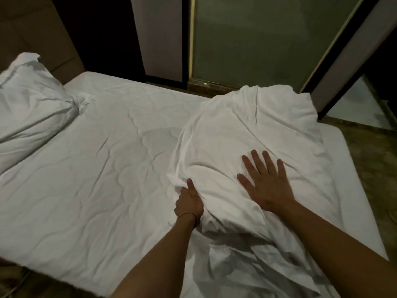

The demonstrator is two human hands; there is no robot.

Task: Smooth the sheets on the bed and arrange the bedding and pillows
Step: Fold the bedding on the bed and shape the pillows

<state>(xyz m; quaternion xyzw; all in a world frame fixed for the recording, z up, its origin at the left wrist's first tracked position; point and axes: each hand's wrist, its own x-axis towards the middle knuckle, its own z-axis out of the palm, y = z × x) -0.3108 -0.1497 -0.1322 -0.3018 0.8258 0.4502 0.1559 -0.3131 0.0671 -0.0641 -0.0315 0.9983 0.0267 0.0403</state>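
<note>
A bunched white duvet (247, 134) lies heaped on the right half of the bed (335, 164), running from the far edge down to the near edge under the person's arms. The left hand (189, 203) grips a fold at the heap's left margin, thumb up and fingers curled into the cloth; the right hand (266, 181) rests flat on top of the heap, fingers straight and spread, pressing down. Judged from the deep soft creases, the duvet is light, limp and not fragile; it should slide readily over the sheet (103, 168) and will not hold a shape, so it is best taken at an edge or corner and drawn out, not lifted from the middle. The sheet itself is wrinkled across the left and centre of the bed and appears thin enough to drag along if the duvet is pulled hard. A rumpled pillow (30, 100) sits at the left end, against a brown padded headboard (28, 31). Beyond the far edge stand a frosted glass panel (268, 39) in a dark frame and a pale wall section (159, 35). The floor (369, 168) at right looks like mottled stone. Lighting is dim
</note>
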